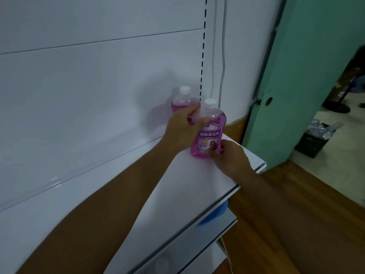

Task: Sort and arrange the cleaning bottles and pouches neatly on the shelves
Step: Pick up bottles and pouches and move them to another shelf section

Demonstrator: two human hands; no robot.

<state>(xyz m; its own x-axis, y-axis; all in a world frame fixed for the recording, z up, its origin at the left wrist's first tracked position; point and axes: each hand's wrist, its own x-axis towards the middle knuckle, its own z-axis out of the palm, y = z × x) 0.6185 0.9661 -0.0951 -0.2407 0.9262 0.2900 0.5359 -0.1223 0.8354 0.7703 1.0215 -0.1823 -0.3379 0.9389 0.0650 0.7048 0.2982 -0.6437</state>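
White metal shelving fills most of the frame, its flat top shelf (197,186) running from the lower left toward the right centre, with a lower shelf edge (221,224) and a blue rounded object (215,214) showing beneath it at lower centre. Wooden flooring (296,214) lies at lower right. Two bare forearms reach in from the bottom edge. Right hand (229,157), just right of centre, has its fingers curled against the base of a clear plastic bottle of pink liquid with a white cap and a purple label (209,133), which stands upright near the shelf's right end. Left hand (183,129) wraps its fingers round the same bottle's shoulder from the left. Just behind it, partly hidden by the left hand, stands a second pink bottle with a white cap (182,99), against the white back panel (88,86). Farther right, a teal door (306,76) stands open, with a dark bin of clear bottles (314,141) beyond.
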